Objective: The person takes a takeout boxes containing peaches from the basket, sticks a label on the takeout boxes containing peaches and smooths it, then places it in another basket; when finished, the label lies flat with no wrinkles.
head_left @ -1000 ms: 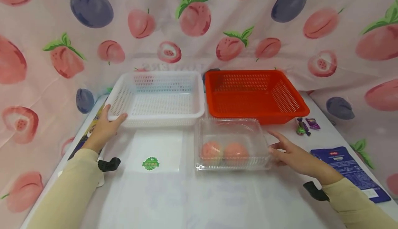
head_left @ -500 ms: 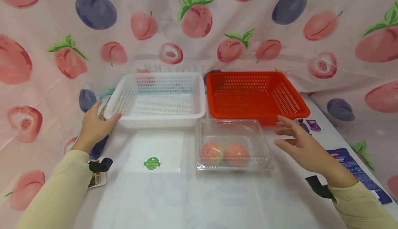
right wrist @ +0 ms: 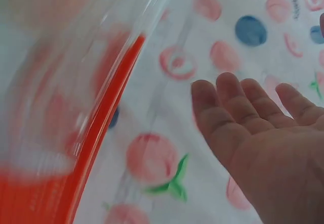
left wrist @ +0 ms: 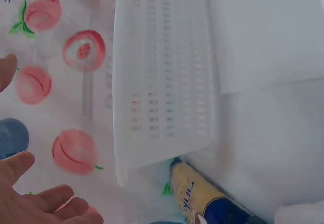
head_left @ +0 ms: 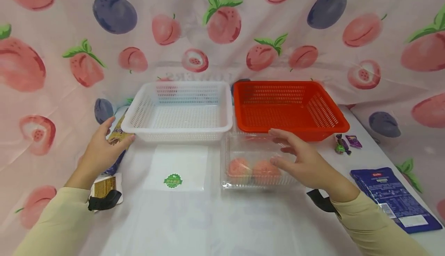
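Note:
In the head view my left hand (head_left: 101, 151) is open beside the left front corner of a white plastic basket (head_left: 177, 134). The left wrist view shows the fingers (left wrist: 48, 196) spread, apart from the basket's wall, with nothing held. My right hand (head_left: 306, 167) hovers with relaxed fingers over the right side of a clear lidded plastic box (head_left: 240, 148). Two round pink-topped items (head_left: 240, 169) sit inside that box; the hand partly covers the right one. In the right wrist view the right palm and fingers (right wrist: 243, 118) hold nothing.
A red basket (head_left: 292, 130) stands behind the box. Wrapped candies (head_left: 342, 144) and a blue packet (head_left: 396, 200) lie at the right. A white packet with a green label (head_left: 179, 167) lies in front of the white basket. A yellow-and-blue bag (head_left: 118, 136) and a small brown-and-white pack (head_left: 106, 186) are on the left.
My left hand has drawn back leftward from the white basket's rim. The right hand first moved right off the clear box, then came back left over it. Baskets and box stay put.

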`<act>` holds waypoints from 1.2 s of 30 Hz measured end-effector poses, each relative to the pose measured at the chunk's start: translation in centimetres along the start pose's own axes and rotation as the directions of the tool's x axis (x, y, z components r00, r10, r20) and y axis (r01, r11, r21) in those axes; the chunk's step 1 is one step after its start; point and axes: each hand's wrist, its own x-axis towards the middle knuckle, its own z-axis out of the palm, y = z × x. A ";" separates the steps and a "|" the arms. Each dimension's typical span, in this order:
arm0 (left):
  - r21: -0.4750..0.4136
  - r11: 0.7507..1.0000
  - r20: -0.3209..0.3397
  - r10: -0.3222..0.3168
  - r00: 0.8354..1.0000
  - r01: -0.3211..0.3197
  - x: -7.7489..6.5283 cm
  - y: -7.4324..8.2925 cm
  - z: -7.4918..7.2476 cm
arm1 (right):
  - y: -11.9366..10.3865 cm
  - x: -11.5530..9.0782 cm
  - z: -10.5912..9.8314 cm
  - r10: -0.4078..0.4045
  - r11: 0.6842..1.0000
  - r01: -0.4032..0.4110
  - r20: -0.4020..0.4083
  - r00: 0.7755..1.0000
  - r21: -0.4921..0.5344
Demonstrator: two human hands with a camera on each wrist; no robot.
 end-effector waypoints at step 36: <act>-0.053 0.987 0.328 -0.127 0.936 0.152 -5.1 -3.2 7.5 | -5.5 5.1 20.1 -0.026 0.999 0.006 0.443 0.896 0.045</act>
